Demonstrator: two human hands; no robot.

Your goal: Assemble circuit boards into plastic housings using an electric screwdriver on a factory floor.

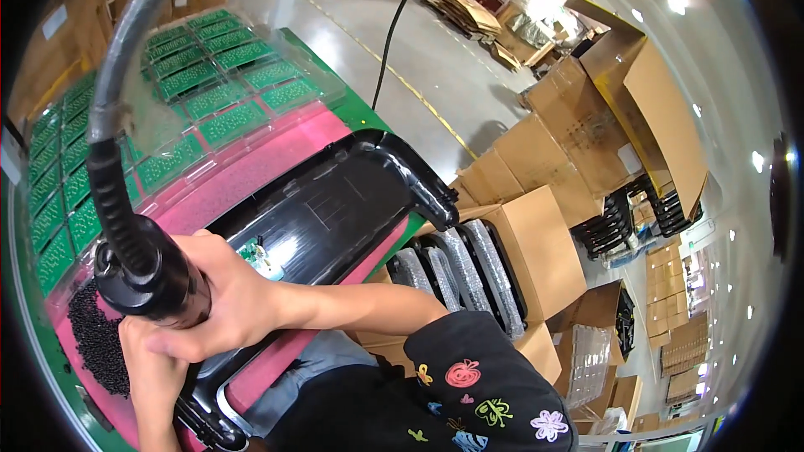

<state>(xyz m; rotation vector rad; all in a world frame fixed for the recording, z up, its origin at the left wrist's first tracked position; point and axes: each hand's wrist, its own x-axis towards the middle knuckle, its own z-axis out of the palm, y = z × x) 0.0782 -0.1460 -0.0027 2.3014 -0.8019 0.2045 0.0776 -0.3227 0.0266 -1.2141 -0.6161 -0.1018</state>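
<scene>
A black cylindrical tool [138, 278], tip hidden, is clasped by the right hand [230, 297]; grip is indiscernible in the left hand [153, 364].

Black corded tool [151, 272]: cylindrical, ribbed sleeve on top, was cable end up in the right hand [239, 293], lower end hidden. Black plastic panel [335, 205]: long, glossy, scuffed, rounded raised ends; lay diagonally near-left to far-right on the pink mat [260, 161], middle partly covered. Small green circuit board [261, 258] sat on it, just beyond the hand.
</scene>
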